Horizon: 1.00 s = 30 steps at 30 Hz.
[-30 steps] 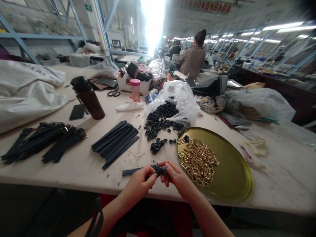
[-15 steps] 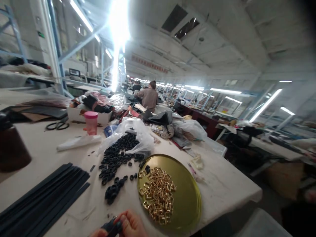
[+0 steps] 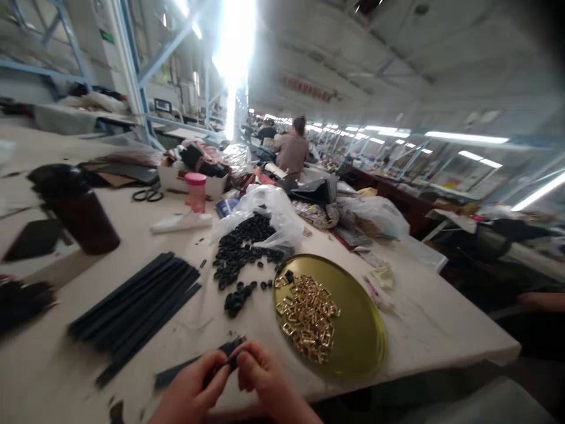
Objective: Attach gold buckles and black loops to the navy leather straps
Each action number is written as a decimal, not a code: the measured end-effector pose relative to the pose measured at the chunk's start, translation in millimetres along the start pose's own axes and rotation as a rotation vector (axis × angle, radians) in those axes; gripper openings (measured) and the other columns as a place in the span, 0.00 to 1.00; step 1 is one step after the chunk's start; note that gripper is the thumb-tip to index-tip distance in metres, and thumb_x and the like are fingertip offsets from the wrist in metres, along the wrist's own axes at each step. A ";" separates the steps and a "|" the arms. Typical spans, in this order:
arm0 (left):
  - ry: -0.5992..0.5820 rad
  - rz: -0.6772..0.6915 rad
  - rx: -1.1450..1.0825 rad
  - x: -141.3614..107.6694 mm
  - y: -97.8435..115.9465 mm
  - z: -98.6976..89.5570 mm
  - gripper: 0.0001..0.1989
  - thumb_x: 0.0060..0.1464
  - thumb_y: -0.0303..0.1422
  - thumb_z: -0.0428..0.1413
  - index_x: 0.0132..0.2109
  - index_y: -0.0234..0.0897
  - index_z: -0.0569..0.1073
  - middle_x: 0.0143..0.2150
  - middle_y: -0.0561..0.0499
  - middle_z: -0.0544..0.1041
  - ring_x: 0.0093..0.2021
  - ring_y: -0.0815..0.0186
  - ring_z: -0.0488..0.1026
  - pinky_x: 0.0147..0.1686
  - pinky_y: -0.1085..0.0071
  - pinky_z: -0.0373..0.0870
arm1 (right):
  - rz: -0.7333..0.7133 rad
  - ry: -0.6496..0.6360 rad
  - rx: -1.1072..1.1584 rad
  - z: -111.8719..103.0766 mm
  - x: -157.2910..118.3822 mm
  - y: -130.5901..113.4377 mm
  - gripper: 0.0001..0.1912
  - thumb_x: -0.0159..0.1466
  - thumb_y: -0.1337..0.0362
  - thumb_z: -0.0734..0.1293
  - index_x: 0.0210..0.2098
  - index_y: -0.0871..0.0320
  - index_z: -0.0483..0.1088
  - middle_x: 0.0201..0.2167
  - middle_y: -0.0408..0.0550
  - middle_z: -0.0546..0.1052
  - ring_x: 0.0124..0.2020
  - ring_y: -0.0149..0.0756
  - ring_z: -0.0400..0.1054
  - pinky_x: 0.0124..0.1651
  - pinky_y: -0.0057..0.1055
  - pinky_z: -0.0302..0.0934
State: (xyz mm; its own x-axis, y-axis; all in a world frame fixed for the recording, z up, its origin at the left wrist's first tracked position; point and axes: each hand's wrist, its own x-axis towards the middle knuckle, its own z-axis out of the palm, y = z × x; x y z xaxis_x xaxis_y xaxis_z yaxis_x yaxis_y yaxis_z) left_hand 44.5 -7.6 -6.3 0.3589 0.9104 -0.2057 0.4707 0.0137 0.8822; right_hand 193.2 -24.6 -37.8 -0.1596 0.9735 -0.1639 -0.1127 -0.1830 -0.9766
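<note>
Both hands meet at the table's near edge, gripping one dark strap point(image 3: 174, 372). My left hand point(image 3: 198, 380) pinches it, with the strap's length trailing off to the left. My right hand point(image 3: 260, 371) is closed around its other end, where a small metallic bit shows above the fingers. Fine detail between the fingertips is blurred. Right of the hands, gold buckles point(image 3: 311, 318) are heaped on a round golden tray point(image 3: 357, 324). Beyond the hands lie a small dark cluster point(image 3: 236, 299) and a pile of black loops point(image 3: 238, 250) spilling from a clear plastic bag point(image 3: 285, 215). Dark strips point(image 3: 136, 306) lie stacked at left.
A dark bottle point(image 3: 77, 212), black scissors point(image 3: 148, 194) and a pink-lidded cup point(image 3: 196, 193) stand or lie farther back on the table point(image 3: 424, 318). Behind are a box of fabric and leather pieces. A person point(image 3: 292, 150) is in the background; another person's arm point(image 3: 545, 301) shows at right.
The view has tilted down and turned left, bringing both hands and more of the strap into the picture. The hands still hold dark material. The trayed buckles look unchanged.
</note>
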 end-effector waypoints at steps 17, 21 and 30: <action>-0.085 0.047 -0.195 -14.9 -4.9 6.5 0.12 0.53 0.29 0.46 0.45 0.35 0.62 0.30 0.53 0.72 0.28 0.71 0.68 0.28 0.74 0.65 | 0.034 0.080 0.035 2.2 -16.3 -5.1 0.17 0.53 0.50 0.66 0.29 0.58 0.65 0.15 0.35 0.62 0.17 0.25 0.53 0.21 0.25 0.48; -0.064 -0.008 -0.152 -11.6 -12.2 7.7 0.11 0.52 0.34 0.49 0.43 0.35 0.61 0.25 0.56 0.70 0.24 0.71 0.68 0.25 0.75 0.64 | 0.020 0.061 0.146 1.4 -21.7 -3.1 0.24 0.60 0.46 0.56 0.32 0.61 0.69 0.17 0.41 0.67 0.20 0.28 0.59 0.25 0.27 0.53; 0.036 -0.010 0.087 -16.9 -8.4 5.7 0.09 0.50 0.38 0.50 0.33 0.36 0.64 0.26 0.56 0.70 0.26 0.69 0.66 0.27 0.74 0.61 | 0.208 0.025 0.448 2.0 -27.2 -4.8 0.16 0.58 0.51 0.62 0.29 0.59 0.67 0.12 0.37 0.64 0.14 0.24 0.54 0.19 0.22 0.45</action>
State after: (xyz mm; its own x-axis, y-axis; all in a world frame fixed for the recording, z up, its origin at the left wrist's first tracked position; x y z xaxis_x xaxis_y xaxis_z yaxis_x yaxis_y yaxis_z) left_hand 39.0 -25.4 -12.7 0.3253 0.9249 -0.1970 0.5431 -0.0122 0.8396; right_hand 196.1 -50.5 -28.4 -0.2004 0.9120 -0.3580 -0.4923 -0.4097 -0.7680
